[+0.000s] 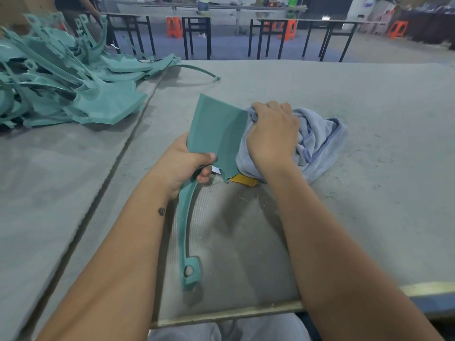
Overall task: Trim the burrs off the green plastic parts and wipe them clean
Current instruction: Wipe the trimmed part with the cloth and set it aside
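Observation:
A green plastic part (214, 129) with a wide flat blade and a long thin curved arm ending in a holed tab stands tilted over the table. My left hand (184, 166) grips it at the blade's lower left edge, thumb on the front face. My right hand (273, 134) grips a bunched light-blue cloth (317, 141) and presses it against the blade's right edge. A yellow tool (243, 180) lies on the table, mostly hidden under the part and the cloth.
A big heap of green parts (64, 82) covers the table's left side, with one thin curved arm (197, 70) sticking out right. The grey felt table top (369, 193) has a seam (118, 153) running diagonally. Black-legged tables and orange stools stand behind.

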Demonstrator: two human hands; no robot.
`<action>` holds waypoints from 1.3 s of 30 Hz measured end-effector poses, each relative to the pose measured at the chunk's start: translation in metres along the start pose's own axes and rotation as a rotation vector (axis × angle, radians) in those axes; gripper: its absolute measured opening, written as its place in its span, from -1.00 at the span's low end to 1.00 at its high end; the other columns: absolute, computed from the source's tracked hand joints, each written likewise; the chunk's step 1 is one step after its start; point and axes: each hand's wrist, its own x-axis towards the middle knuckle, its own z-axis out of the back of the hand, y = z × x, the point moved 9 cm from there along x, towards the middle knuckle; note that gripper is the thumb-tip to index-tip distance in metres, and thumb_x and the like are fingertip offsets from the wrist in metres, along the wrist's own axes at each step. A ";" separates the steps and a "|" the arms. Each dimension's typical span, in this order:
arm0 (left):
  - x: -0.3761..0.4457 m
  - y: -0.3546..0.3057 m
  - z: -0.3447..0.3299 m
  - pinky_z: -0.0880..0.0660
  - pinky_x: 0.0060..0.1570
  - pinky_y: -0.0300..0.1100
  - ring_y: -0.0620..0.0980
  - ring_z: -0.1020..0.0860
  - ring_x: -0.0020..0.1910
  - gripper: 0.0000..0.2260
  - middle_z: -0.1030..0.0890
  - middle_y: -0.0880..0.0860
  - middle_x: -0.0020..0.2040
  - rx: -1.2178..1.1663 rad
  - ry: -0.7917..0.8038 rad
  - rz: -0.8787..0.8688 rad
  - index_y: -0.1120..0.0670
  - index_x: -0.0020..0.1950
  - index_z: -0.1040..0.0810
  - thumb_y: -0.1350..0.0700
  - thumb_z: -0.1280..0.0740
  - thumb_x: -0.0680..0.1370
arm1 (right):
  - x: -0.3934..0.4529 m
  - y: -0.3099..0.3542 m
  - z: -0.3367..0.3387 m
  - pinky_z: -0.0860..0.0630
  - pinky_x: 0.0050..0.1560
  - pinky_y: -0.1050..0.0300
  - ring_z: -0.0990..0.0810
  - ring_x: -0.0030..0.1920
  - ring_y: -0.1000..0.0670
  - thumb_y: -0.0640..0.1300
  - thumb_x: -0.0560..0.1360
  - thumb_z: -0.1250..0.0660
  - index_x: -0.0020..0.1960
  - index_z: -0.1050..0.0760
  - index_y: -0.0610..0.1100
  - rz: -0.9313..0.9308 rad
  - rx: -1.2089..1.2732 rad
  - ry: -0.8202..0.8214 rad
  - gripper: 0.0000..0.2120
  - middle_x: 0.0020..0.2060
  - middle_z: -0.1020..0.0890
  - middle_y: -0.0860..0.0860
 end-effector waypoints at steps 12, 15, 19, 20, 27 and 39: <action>0.003 0.007 0.008 -0.26 -0.56 -0.31 -0.08 -0.33 -0.58 -0.76 -0.51 0.04 -0.39 -0.057 -0.031 0.025 0.17 -0.10 -0.39 0.51 -0.19 0.52 | -0.008 0.039 0.000 -0.31 0.03 0.01 -0.42 0.12 -0.12 -0.13 0.58 -0.11 0.32 -0.47 -0.02 0.148 0.082 -0.014 -0.65 0.09 -0.51 -0.05; 0.003 0.007 0.008 -0.26 -0.56 -0.33 -0.09 -0.33 -0.58 -0.78 -0.50 0.04 -0.39 -0.030 -0.019 0.017 0.19 -0.06 -0.40 0.50 -0.18 0.53 | -0.003 0.009 -0.008 -0.36 0.02 -0.02 -0.41 0.12 -0.14 -0.11 0.60 -0.06 0.21 -0.50 -0.08 -0.016 -0.001 0.089 -0.70 0.05 -0.50 -0.09; 0.003 0.006 0.008 -0.26 -0.57 -0.32 -0.09 -0.33 -0.57 -0.79 -0.48 0.07 -0.34 -0.050 -0.011 0.016 0.21 -0.01 -0.39 0.50 -0.17 0.53 | -0.003 -0.021 -0.019 -0.17 -0.32 0.10 -0.37 -0.11 -0.10 -0.14 0.55 -0.09 -0.14 -0.41 -0.08 -0.148 -0.004 0.219 -0.85 -0.30 -0.40 -0.03; 0.003 0.007 0.008 -0.26 -0.57 -0.32 -0.09 -0.33 -0.57 -0.79 -0.48 0.08 -0.32 -0.053 -0.020 0.023 0.22 0.02 -0.38 0.50 -0.18 0.53 | -0.002 -0.023 -0.020 -0.13 -0.32 0.11 -0.37 -0.14 -0.09 -0.15 0.55 -0.10 -0.22 -0.35 -0.08 -0.157 0.009 0.219 -0.82 -0.33 -0.37 -0.02; 0.007 0.012 0.013 -0.25 -0.59 -0.34 -0.10 -0.33 -0.58 -0.78 -0.57 0.05 -0.34 -0.152 -0.078 0.079 0.18 0.01 -0.44 0.47 -0.18 0.54 | -0.004 -0.067 0.015 -0.25 -0.38 0.25 -0.44 -0.35 0.01 -0.12 0.53 -0.16 -0.21 -0.44 -0.07 -0.497 0.407 -0.083 -0.84 -0.42 -0.42 0.09; 0.009 0.008 0.001 -0.27 -0.54 -0.33 -0.04 -0.34 -0.60 -0.31 -0.51 0.08 -0.42 -0.240 -0.012 0.047 -0.05 -0.17 -0.68 -0.38 0.15 0.57 | -0.022 0.074 0.003 -0.47 0.09 -0.06 -0.54 0.03 -0.11 -0.24 0.48 -0.29 0.17 -0.60 -0.12 0.256 0.488 0.004 -0.72 0.05 -0.58 -0.05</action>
